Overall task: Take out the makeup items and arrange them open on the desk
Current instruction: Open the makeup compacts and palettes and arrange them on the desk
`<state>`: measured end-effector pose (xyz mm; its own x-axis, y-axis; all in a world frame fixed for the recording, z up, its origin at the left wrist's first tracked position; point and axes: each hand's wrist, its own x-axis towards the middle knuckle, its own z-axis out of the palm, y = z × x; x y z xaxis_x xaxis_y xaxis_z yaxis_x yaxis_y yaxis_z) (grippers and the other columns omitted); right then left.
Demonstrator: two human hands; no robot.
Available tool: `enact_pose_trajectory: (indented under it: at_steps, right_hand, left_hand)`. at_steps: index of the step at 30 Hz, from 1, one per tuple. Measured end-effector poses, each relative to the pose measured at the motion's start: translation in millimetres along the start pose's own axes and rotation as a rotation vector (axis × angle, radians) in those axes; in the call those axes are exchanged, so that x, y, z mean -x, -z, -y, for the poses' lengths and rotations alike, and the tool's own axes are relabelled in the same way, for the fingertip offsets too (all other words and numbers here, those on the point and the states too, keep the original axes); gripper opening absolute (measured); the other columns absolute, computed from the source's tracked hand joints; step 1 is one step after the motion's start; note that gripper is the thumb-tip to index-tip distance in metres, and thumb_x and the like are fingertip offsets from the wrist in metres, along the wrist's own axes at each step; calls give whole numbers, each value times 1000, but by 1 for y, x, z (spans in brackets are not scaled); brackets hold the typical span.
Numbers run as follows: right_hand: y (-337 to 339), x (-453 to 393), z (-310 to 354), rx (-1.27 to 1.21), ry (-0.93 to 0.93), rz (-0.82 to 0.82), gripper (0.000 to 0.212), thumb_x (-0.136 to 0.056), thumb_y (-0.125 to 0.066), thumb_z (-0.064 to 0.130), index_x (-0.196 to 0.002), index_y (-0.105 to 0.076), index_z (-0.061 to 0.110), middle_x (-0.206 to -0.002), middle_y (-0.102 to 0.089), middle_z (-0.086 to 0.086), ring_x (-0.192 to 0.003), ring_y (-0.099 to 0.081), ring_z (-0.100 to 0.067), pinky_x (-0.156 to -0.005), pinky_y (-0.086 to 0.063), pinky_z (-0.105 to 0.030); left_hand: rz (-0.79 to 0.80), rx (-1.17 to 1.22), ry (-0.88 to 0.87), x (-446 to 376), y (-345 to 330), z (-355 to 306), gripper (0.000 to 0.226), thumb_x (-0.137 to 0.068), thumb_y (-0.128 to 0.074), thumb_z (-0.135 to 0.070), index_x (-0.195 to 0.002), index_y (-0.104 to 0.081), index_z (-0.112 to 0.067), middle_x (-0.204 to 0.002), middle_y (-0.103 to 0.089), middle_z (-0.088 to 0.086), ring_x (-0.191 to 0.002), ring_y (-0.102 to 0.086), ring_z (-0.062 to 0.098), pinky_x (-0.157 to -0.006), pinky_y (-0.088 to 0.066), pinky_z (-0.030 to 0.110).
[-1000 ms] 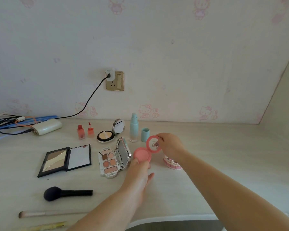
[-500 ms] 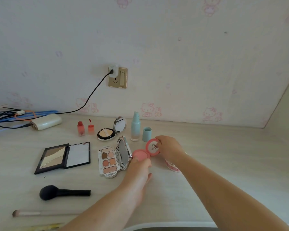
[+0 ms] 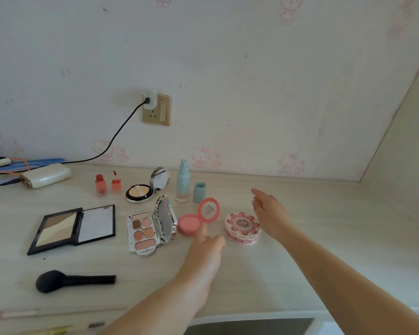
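Head view: most of the makeup already lies open on the counter (image 3: 312, 238): contour palette (image 3: 73, 228), eyeshadow palette (image 3: 150, 228), cushion compact (image 3: 146, 188), uncapped lip tint (image 3: 101, 186) and uncapped pump bottle (image 3: 182, 181). Coral blush compact (image 3: 197, 217) stands open just beyond the left hand (image 3: 209, 243), whose fingers lie relaxed, gripping nothing. Right hand (image 3: 270, 210), fingers spread and empty, hovers beside the frilled pink case (image 3: 242, 228), which looks closed and is probably what remains.
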<state>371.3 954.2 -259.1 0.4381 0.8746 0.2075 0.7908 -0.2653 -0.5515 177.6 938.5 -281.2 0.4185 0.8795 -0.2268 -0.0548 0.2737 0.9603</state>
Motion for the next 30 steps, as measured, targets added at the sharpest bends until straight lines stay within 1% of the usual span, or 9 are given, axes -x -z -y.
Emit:
enact_pose_trajectory:
  at_steps: [3, 7, 11, 16, 19, 22, 25, 27, 30]
  right_hand:
    - [1, 14, -16, -14, -17, 60, 47, -97, -41, 27, -143, -32, 29, -140, -45, -5, -123, -47, -19, -92, -33, -23]
    - [0, 29, -21, -25, 0, 177, 62, -90, -54, 38, -145, -25, 34, -144, -38, 0, -126, -44, -15, -94, -34, -23]
    - [-6, 37, -17, -10, 44, 225, 83, -76, -66, 50, -146, -24, 33, -145, -35, 3, -127, -42, -15, -96, -33, -21]
    - [-18, 42, -8, -19, 25, 107, 82, -73, -67, 51, -144, -29, 30, -144, -35, 3, -128, -43, -15, -101, -35, -25]
    - [-18, 46, -6, -57, 10, 51, 80, -72, -66, 52, -141, -33, 30, -140, -38, 4, -123, -47, -13, -95, -37, -23]
    - [-4, 53, -5, -216, -26, -32, 71, -69, -69, 57, -132, -44, 33, -130, -45, 8, -108, -56, -4, -84, -41, -14]
    - [11, 63, 2, -439, 16, -85, 47, -69, -70, 57, -110, -48, 47, -117, -50, 14, -90, -56, 16, -68, -40, 2]
    - [20, 69, 5, -510, 51, -94, 40, -72, -70, 54, -105, -50, 50, -115, -53, 16, -91, -55, 19, -69, -41, 1]
    - [28, 76, 6, -574, 91, -77, 47, -70, -70, 56, -113, -54, 45, -117, -57, 14, -97, -59, 9, -78, -47, -11]
  left_hand:
    - [36, -39, -4, -5, -14, -1, 24, -82, -48, -13, -92, -47, -36, -76, -35, -20, -70, -38, -6, -83, -41, 26]
    - [44, -33, -15, -15, -25, -6, 16, -83, -48, -5, -87, -55, -19, -80, -57, -8, -79, -54, 6, -91, -44, 32]
    - [66, -69, -19, -20, -32, -10, 34, -80, -45, -1, -106, -62, -15, -109, -68, 12, -102, -62, 26, -90, -46, 38]
    - [75, -89, -86, -18, -38, -10, 42, -71, -41, 2, -102, -65, -15, -101, -70, 14, -89, -57, 23, -80, -42, 34]
    - [55, -65, -122, -18, -37, -6, 39, -82, -41, 5, -92, -69, -21, -97, -72, 6, -91, -61, 19, -89, -47, 39]
    - [39, 118, -144, -18, -38, -9, 20, -92, -55, -13, -91, -69, -28, -99, -71, -13, -94, -62, 3, -93, -47, 37]
    - [156, 369, 7, -18, -40, -14, 31, -88, -60, -37, -117, -64, -25, -124, -62, -3, -113, -58, 13, -86, -51, 39]
    - [310, 487, 116, -14, -45, -18, 35, -84, -59, -52, -105, -73, -28, -118, -66, 5, -109, -63, 22, -85, -53, 44]
    - [442, 559, 163, -10, -55, -16, 51, -82, -52, -62, -109, -71, -23, -118, -67, 13, -100, -68, 27, -80, -56, 44]
